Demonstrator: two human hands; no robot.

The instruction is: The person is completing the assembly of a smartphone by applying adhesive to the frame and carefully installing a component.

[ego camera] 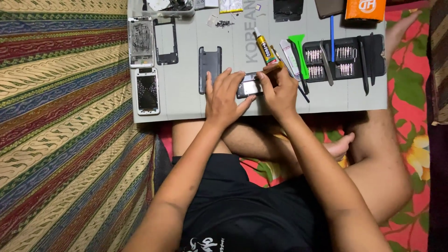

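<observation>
head view: both hands pinch a small phone part (248, 87) flat on the grey surface (186, 100), likely to steady it. left hand (224, 95) grips its near edge, right hand (279, 91) its far end. tools (343, 58) lie within reach. fingers hide most of the part; what it is stays unclear.

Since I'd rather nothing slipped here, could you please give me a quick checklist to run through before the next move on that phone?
1. Left hand steadying the phone: ok.
2. Right hand gripping its other end: ok.
3. Phone over the grey mat: ok.
4. Glue tube within reach: ok.
5. Loose screws clear of the hands: ok.
6. Glue tube capped: cannot tell.
</observation>
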